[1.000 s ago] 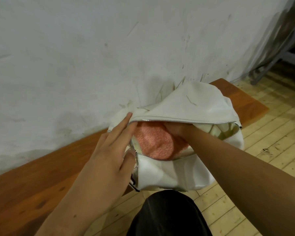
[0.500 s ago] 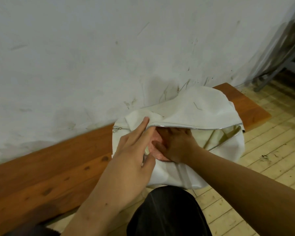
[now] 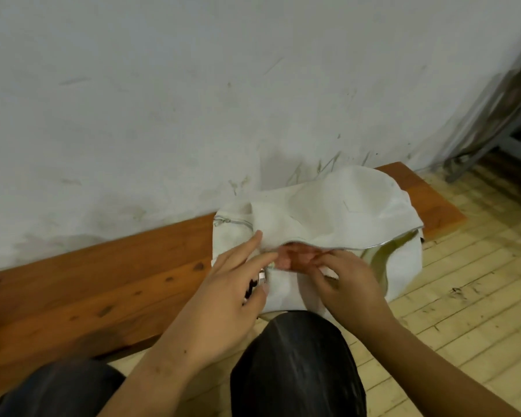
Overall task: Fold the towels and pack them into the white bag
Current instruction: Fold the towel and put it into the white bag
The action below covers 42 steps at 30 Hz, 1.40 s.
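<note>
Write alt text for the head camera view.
Two hands work at the zipped mouth of a white bag on a wooden bench; the left hand holds its near edge, the right hand pinches beside a pink towel showing inside.

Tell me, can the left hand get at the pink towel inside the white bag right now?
Probably yes: the left hand rests at the white bag's open zipper edge, with the pink towel showing just beside its fingertips; only the right hand crowds the opening.
</note>
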Each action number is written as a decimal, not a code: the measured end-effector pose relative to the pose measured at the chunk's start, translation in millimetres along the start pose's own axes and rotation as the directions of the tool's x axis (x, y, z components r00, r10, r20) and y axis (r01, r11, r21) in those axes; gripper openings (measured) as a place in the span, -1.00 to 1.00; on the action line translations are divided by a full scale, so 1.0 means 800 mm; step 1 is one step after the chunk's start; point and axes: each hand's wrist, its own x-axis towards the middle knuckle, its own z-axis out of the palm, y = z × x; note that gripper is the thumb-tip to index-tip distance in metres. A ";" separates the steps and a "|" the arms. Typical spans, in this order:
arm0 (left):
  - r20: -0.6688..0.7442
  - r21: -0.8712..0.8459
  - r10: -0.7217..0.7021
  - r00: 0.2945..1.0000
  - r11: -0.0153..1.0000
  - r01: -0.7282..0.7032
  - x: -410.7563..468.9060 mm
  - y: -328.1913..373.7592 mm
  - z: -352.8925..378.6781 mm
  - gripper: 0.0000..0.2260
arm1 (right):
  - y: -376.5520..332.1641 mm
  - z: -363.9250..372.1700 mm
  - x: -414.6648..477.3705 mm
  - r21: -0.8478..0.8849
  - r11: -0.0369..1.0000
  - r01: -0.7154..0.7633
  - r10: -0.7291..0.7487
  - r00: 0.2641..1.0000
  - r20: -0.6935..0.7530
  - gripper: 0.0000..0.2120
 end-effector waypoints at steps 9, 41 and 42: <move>-0.026 0.006 -0.105 0.994 0.994 0.105 -0.075 -0.039 -0.011 -0.55 | -0.135 -0.005 -0.031 0.501 0.865 -0.026 -0.015 0.997 0.079 -0.88; -0.831 0.010 -0.466 0.302 0.530 0.848 -0.381 -0.363 -0.245 -0.76 | -0.282 0.183 -0.054 0.423 0.607 -0.673 0.050 0.563 0.825 -0.53; -0.856 -0.072 -0.448 0.257 0.596 0.800 -0.376 -0.359 -0.247 -0.82 | -0.280 0.184 -0.052 0.422 0.593 -0.686 0.057 0.558 0.828 -0.47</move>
